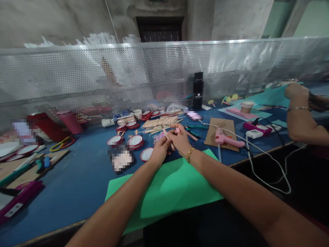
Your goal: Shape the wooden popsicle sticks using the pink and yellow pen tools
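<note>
Both hands meet above the far edge of a green sheet (172,192). My left hand (160,151) is closed around the lower part of a flat wooden stick (165,133). Against it, my right hand (180,139), with a gold bracelet at the wrist, has its fingers pinched on the same stick. Just beyond the hands lies a pile of wooden sticks (163,121). A round red-rimmed piece with a white face (146,154) is left of my left hand, partly hidden by it.
A pink glue gun (227,139) rests on brown cardboard (212,133) at the right, with white cables beside it. Behind stands a black bottle (198,91). Another person's hand (296,94) is at far right. Red-rimmed round pieces (135,141) sit at the left.
</note>
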The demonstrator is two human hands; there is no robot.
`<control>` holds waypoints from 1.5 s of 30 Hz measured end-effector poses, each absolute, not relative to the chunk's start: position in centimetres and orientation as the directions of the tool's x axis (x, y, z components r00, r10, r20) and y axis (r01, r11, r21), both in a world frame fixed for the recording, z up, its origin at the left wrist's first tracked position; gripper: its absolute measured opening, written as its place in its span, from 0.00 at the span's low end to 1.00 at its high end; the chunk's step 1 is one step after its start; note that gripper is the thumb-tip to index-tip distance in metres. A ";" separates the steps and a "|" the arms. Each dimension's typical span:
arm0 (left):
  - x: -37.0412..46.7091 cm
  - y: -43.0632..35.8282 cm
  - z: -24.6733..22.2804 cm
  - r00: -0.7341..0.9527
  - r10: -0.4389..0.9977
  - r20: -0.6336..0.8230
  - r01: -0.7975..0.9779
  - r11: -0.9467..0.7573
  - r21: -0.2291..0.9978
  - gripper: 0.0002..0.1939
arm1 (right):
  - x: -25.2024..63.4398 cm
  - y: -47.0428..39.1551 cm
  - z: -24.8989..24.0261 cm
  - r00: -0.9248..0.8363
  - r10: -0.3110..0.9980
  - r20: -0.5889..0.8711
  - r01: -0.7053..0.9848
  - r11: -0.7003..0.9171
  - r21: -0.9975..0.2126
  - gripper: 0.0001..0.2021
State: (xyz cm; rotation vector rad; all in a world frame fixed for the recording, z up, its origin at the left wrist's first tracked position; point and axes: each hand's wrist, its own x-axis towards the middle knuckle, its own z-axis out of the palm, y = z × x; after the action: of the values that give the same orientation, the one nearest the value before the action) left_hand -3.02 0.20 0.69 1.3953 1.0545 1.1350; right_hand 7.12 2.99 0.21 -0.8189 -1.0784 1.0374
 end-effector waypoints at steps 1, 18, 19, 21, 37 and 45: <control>-3.1 0.3 0.6 0.174 0.979 0.103 0.040 -0.111 0.993 0.13 | 7.1 3.0 0.2 0.132 0.945 0.299 -0.254 0.323 -0.912 0.17; -3.3 0.6 0.0 0.176 0.982 0.064 0.092 -0.081 0.992 0.14 | 7.2 3.0 0.4 0.204 0.919 0.339 -0.251 0.383 -0.889 0.13; -3.3 0.6 0.0 0.178 0.982 0.065 0.091 -0.082 0.992 0.14 | 7.3 3.0 0.6 0.215 0.919 0.331 -0.259 0.381 -0.888 0.12; -3.3 0.7 0.0 0.179 0.982 0.064 0.092 -0.082 0.992 0.15 | 7.7 3.1 0.9 0.239 0.914 0.329 -0.274 0.388 -0.880 0.11; -3.3 0.8 -0.2 0.181 0.982 0.045 0.066 -0.058 0.996 0.17 | 8.7 1.5 2.4 0.240 0.834 0.496 -0.060 0.523 -0.850 0.05; -3.4 0.8 -0.2 0.174 0.984 0.021 0.054 -0.031 0.998 0.17 | 8.7 1.9 2.1 0.240 0.806 0.541 0.043 0.548 -0.836 0.06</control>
State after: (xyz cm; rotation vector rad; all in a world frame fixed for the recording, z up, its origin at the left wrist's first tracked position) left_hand -3.40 0.82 -0.19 1.3468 1.1071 1.0703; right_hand 8.72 1.88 2.10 -0.8640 -1.2318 0.6225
